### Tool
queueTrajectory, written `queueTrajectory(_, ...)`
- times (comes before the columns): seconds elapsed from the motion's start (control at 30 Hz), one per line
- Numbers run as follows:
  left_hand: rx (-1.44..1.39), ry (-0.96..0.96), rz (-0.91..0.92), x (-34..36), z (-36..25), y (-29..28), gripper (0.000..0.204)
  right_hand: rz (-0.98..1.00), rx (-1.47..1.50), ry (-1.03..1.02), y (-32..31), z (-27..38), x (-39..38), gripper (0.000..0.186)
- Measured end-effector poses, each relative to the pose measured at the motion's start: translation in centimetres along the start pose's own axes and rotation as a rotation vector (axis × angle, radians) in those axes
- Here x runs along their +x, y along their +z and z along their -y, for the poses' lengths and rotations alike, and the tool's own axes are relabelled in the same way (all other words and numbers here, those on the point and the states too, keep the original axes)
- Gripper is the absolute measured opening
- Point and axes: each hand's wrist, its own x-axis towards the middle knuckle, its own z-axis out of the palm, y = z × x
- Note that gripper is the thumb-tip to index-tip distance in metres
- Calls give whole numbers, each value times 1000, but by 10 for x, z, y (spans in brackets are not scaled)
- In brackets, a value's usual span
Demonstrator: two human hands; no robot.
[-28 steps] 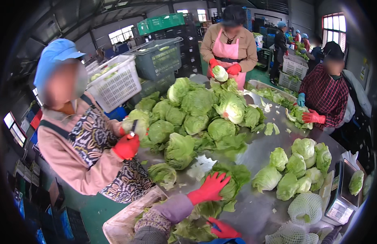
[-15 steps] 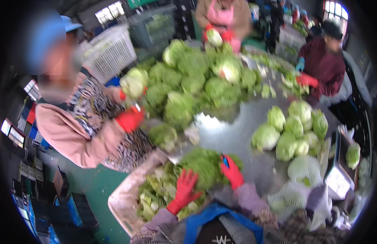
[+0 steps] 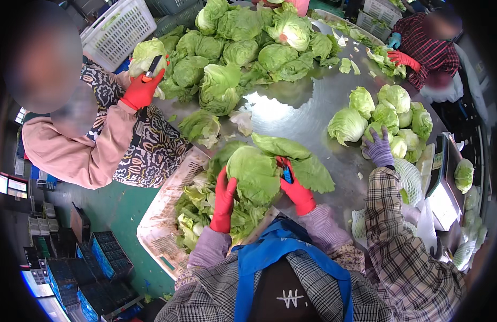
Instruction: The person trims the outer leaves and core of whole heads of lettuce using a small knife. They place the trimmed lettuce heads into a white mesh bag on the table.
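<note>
A green head of lettuce (image 3: 254, 174) with loose outer leaves is before me, at the near edge of the metal table. My left hand (image 3: 224, 203), in a red glove, cups its left side. On the other side, my right hand (image 3: 297, 194), also gloved in red, grips a small blue tool (image 3: 287, 174) whose working end I cannot make out. The fingertips of that hand touch the lettuce's right side. One large leaf (image 3: 313, 170) spreads out flat to the right, beyond my right hand.
Below the lettuce stands a pale crate (image 3: 152, 228) of trimmed leaves. Many lettuces (image 3: 240, 52) are heaped at the far side. A co-worker's purple-gloved hand (image 3: 379, 147) touches a cluster of lettuces (image 3: 387, 114) at right, near a scale (image 3: 444, 185). Another co-worker (image 3: 138, 91) holds a knife at left.
Outer leaves now spread to the right of the lettuce. My left hand has moved up against its side. A purple-gloved hand has reached the right-hand cluster. The view has tilted downward.
</note>
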Motion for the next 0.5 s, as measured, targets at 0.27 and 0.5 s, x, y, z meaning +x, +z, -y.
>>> queueTrajectory(0.27, 504, 195, 71, 22, 30, -13, 98, 260, -176, -202, -3, 66, -27, 48)
queueTrajectory(0.5, 473, 200, 9, -17, 29, -16, 103, 128, 68, 347, -11, 40, 20, 50)
